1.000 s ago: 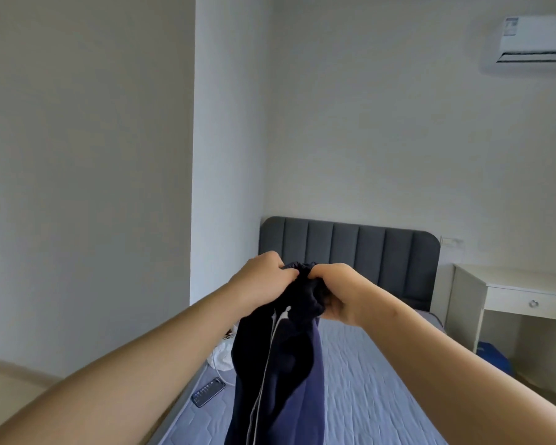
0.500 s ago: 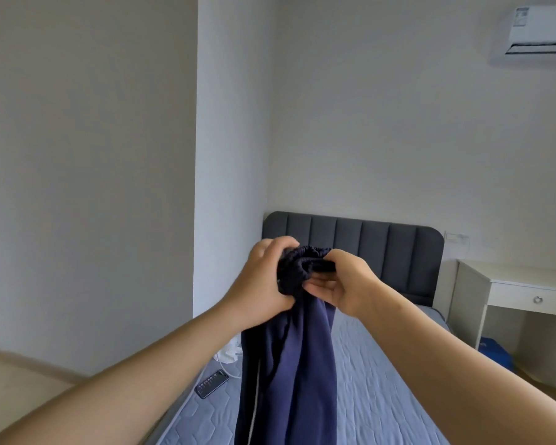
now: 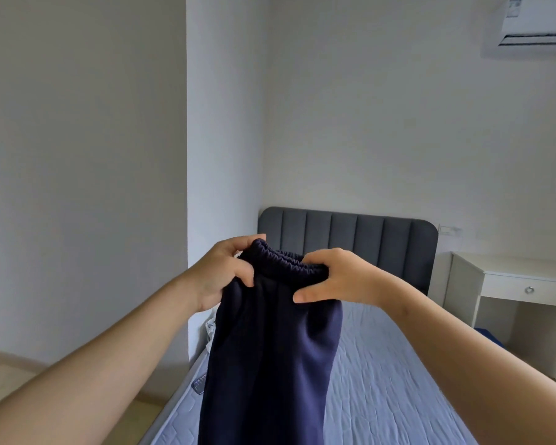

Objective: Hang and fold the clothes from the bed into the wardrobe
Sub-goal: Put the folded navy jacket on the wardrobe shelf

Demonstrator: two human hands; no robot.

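A pair of navy blue trousers [image 3: 270,358] with an elastic waistband hangs in front of me above the bed [image 3: 382,380]. My left hand [image 3: 228,271] pinches the left end of the waistband. At the right end, my right hand [image 3: 334,277] grips the band with the thumb underneath. The legs drop straight down out of the frame. A bit of white cloth [image 3: 210,327] lies on the bed's left edge, mostly hidden by the trousers. The wardrobe is out of view.
The bed has a blue quilted mattress and a grey padded headboard [image 3: 350,232]. A dark phone-like object [image 3: 199,382] lies on the mattress's left side. A white desk with a drawer [image 3: 520,284] stands to the right, with an air conditioner [image 3: 540,24] high on the wall.
My hands have moved apart, stretching the bunched waistband out flat. The white drawstring seen earlier is no longer visible.
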